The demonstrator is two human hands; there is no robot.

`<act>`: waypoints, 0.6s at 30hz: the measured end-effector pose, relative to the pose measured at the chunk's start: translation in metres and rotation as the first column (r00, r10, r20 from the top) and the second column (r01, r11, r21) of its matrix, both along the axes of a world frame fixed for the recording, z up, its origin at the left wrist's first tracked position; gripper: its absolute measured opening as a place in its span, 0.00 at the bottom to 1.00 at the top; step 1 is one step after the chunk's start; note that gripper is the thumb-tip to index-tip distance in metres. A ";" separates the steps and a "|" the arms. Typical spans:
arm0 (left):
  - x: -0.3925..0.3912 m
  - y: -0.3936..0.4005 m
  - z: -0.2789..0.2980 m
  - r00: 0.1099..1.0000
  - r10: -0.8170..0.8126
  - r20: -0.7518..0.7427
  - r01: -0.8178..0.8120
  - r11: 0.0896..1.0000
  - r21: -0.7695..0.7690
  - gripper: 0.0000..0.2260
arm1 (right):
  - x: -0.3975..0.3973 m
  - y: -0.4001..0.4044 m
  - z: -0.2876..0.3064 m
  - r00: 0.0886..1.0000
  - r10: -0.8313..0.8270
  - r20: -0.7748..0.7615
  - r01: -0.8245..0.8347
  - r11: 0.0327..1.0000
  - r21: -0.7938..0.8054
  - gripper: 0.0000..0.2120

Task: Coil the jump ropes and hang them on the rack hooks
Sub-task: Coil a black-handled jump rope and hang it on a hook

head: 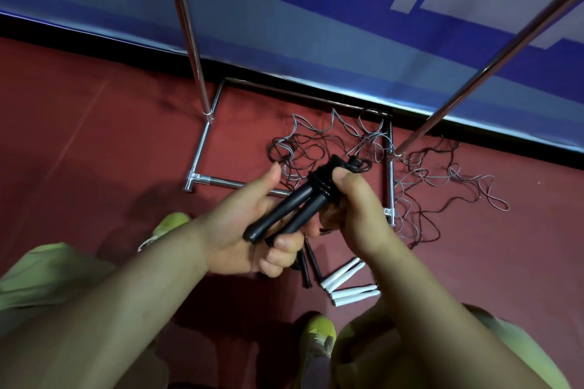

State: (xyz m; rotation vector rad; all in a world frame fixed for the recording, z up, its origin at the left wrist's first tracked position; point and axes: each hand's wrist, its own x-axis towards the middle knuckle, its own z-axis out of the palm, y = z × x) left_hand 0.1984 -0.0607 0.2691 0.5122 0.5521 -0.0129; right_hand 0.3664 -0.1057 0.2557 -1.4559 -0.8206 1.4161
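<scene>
I see left hand (252, 230) gripping black handles (284, 215) at centre, right hand (354, 211) pinching the rope wrap (322, 181) (tail untucked?). Slack could unwind it; loose ropes (410, 174) at 1 o'clock.

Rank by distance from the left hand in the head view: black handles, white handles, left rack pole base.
1. black handles: in the left hand itself.
2. white handles: on the floor, lower right of it.
3. left rack pole base: up near the wall.

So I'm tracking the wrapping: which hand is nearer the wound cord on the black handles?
Right. The right hand grips the wound cord; the left hand holds the black handles lower down.
</scene>
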 end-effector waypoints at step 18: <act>0.008 0.001 -0.026 0.802 0.379 -0.461 0.128 0.645 0.753 0.23 | -0.010 -0.001 -0.017 0.902 0.163 0.399 -0.056 0.962 -0.266 0.33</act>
